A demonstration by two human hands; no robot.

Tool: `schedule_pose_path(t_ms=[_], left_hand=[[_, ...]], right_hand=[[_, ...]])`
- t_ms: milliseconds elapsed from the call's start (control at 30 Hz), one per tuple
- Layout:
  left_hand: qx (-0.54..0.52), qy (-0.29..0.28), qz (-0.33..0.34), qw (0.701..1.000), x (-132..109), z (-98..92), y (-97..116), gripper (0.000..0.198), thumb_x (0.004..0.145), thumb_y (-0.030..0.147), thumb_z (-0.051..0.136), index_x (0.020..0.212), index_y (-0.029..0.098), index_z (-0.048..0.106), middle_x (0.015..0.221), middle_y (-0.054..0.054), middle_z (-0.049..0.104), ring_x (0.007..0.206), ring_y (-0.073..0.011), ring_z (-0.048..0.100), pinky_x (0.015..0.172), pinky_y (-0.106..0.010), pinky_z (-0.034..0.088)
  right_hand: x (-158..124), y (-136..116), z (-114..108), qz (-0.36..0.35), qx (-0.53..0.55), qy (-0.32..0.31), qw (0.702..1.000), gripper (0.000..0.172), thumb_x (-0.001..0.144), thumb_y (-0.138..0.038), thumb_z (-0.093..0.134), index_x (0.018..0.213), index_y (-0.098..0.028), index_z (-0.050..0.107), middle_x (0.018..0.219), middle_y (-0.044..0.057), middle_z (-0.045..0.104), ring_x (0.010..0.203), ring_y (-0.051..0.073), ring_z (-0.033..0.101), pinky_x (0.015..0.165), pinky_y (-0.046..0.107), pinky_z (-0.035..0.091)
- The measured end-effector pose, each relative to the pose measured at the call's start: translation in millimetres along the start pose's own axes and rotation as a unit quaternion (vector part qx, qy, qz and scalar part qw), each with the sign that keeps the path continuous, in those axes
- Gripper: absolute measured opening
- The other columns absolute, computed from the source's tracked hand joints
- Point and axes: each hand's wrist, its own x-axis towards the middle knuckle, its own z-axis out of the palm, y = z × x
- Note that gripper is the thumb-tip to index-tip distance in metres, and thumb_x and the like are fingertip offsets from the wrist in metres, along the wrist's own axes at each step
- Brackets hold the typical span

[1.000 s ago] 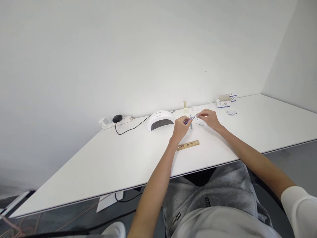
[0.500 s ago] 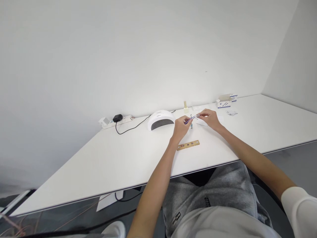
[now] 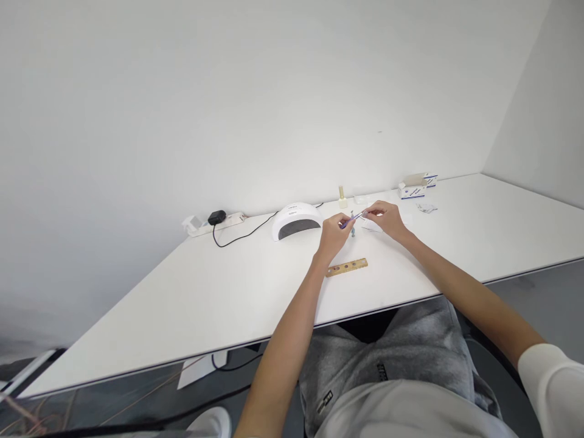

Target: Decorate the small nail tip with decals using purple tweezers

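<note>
My left hand is closed around a slim purple tool, whose thin pale tip points to the right. Whether this is a brush or tweezers is too small to tell. Facing it, my right hand pinches its fingertips together at that tip, and what they hold is too small to make out. Below the tool stands a small bluish object, partly behind my left fingers. A white sheet lies under my right hand. Nearer to me on the table is a gold strip with round holes.
A white nail lamp stands left of my hands, its black cord running to a power strip. Behind my hands are a nail polish bottle and a clear tray. Small boxes and a packet sit right.
</note>
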Motion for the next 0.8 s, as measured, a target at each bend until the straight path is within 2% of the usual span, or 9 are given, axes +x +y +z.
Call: schedule_pose_path(t_ms=[267, 467, 800], left_hand=[[0.007, -0.004, 0.004, 1.000, 0.3, 0.6, -2.3, 0.015, 0.079, 0.029, 0.061, 0.071, 0.017, 0.063, 0.069, -0.001, 0.065, 0.057, -0.0110, 0.053, 0.057, -0.024, 0.042], [0.044, -0.007, 0.032, 0.999, 0.9, 1.5, -5.9, 0.015, 0.081, 0.028, 0.059, 0.073, 0.017, 0.063, 0.072, -0.002, 0.065, 0.062, -0.0126, 0.055, 0.063, -0.026, 0.044], [0.177, -0.018, 0.084, 0.980, -1.7, 1.1, -6.9, 0.014, 0.085, 0.024, 0.055, 0.073, 0.018, 0.060, 0.076, -0.005, 0.064, 0.069, -0.0159, 0.055, 0.068, -0.028, 0.041]], right_hand=[[0.1, 2.6, -0.4, -0.008, -0.007, -0.003, 1.000, 0.014, 0.075, -0.035, 0.072, 0.076, -0.022, 0.074, 0.075, 0.004, 0.067, 0.069, 0.017, 0.061, 0.064, 0.031, 0.049], [0.5, 2.9, -2.3, -0.031, -0.061, -0.001, 0.998, 0.017, 0.077, -0.038, 0.069, 0.075, -0.023, 0.075, 0.071, 0.004, 0.065, 0.065, 0.016, 0.057, 0.065, 0.032, 0.047], [-1.1, 2.2, -6.0, -0.069, -0.115, -0.036, 0.990, 0.015, 0.083, -0.025, 0.062, 0.077, -0.023, 0.075, 0.073, 0.004, 0.060, 0.063, 0.015, 0.054, 0.064, 0.030, 0.046]])
